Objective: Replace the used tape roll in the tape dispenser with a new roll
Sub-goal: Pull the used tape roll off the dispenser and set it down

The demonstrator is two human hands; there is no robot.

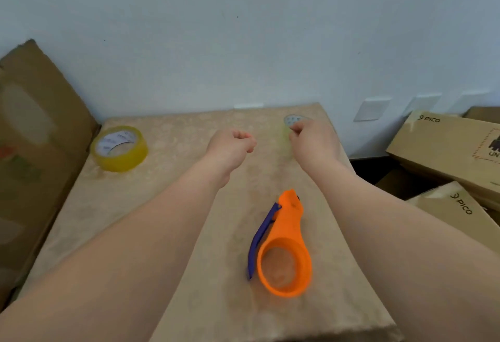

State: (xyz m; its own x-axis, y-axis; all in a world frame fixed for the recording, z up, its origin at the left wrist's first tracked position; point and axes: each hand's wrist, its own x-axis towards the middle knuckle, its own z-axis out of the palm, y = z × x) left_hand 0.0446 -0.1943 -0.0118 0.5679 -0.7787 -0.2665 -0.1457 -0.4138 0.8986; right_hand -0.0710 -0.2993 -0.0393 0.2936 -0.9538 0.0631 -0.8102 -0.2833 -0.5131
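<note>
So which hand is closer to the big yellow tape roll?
Left. The left hand hovers just right of the yellow tape roll; the right hand is farther right, at a nearly empty roll.

Small round grey-white object point(295, 120) at the table's far edge: blurred, largely hidden behind right hand point(311, 138); identity unclear. Brown cardboard box point(32, 138), left: cut by frame edge, markings smeared. Printed tan carton point(446, 141), right: label cropped at edge.

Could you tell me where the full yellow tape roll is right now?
The yellow tape roll lies flat at the table's far-left corner, beside the leaning cardboard box, untouched.
</note>
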